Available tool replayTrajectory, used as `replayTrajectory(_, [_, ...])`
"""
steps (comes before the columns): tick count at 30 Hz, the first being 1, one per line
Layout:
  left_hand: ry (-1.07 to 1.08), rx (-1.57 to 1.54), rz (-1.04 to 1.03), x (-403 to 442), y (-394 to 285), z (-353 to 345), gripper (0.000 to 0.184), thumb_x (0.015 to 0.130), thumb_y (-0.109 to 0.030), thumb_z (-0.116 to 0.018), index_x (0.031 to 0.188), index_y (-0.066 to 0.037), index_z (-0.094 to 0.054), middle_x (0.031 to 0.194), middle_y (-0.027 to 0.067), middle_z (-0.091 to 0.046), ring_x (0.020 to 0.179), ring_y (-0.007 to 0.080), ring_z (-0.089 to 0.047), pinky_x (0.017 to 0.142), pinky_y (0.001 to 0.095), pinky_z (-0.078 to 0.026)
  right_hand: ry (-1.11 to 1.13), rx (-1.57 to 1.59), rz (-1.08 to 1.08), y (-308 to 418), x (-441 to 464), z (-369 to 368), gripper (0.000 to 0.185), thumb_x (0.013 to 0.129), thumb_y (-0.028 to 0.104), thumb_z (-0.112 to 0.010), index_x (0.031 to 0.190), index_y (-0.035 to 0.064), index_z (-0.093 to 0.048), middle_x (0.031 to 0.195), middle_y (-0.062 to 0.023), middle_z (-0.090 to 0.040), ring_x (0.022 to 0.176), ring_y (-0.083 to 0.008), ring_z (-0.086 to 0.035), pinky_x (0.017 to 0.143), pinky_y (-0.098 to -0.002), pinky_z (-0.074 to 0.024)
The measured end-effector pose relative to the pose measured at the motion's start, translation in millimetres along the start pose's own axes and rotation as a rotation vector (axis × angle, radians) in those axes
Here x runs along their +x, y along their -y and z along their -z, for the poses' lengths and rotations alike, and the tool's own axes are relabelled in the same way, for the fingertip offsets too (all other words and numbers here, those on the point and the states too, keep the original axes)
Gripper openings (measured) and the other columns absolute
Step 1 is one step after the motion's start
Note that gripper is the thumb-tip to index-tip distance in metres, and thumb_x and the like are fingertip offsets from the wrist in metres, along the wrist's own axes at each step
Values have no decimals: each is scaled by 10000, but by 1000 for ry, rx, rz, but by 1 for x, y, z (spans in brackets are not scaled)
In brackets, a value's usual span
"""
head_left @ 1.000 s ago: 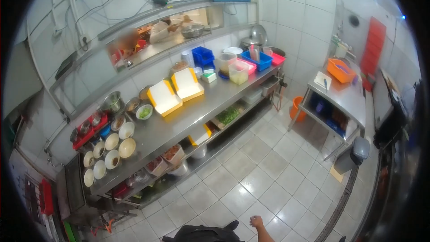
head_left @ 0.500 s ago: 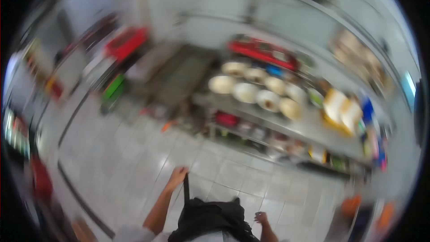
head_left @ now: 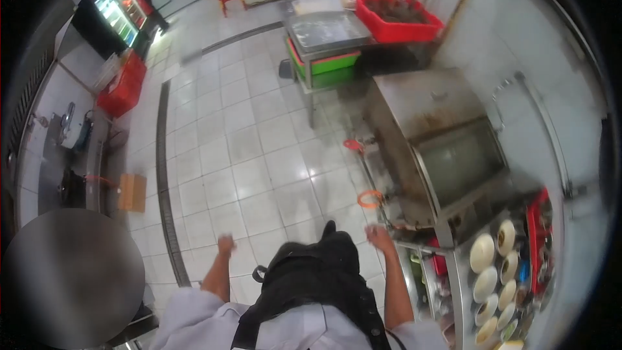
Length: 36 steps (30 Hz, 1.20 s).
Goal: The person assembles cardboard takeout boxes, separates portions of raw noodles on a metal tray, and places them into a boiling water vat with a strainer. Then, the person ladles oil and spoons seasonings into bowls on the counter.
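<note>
My left hand (head_left: pixel 226 245) hangs over the tiled floor (head_left: pixel 259 188) at the lower left of centre. It is blurred, and its fingers cannot be made out. On the other side of the black apron (head_left: pixel 311 272), my right hand (head_left: pixel 378 236) has its fingers curled in, with nothing visible in them. That hand is nearest to the steel counter (head_left: pixel 461 298) with several bowls (head_left: pixel 482 253) at the lower right. An orange ring-shaped thing (head_left: pixel 370 199) lies just beyond it, beside the steel oven-like unit (head_left: pixel 447 136).
A steel table (head_left: pixel 327 29) and a red tub (head_left: pixel 398 19) stand ahead. Red crates (head_left: pixel 123 84) and a cardboard box (head_left: pixel 132 193) are at the left. A person (head_left: pixel 148 3) stands by lit fridges (head_left: pixel 116 16). A floor drain (head_left: pixel 163 175) runs along the left.
The view has swung left, away from the long counter and down the room. My left hand has come into view and no longer touches the black strap.
</note>
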State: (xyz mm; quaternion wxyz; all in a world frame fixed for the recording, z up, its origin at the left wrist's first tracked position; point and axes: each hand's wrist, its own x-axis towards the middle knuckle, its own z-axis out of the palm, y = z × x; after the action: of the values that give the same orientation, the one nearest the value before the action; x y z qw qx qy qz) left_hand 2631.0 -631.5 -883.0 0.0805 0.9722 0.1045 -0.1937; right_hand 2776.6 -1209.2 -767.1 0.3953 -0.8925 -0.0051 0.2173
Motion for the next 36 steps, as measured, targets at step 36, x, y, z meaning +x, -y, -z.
replayTrajectory(36, [259,-1084,-752,925,-387,670,252,886,-256,-527,801,-22,-568,601,17,-536,547,86,-510,507,218,-406,-1540,477,12,348,637,372,355,892,278,-544,1133,18,-520,983,-55,-575,907,-126,-520,812,-265,-401])
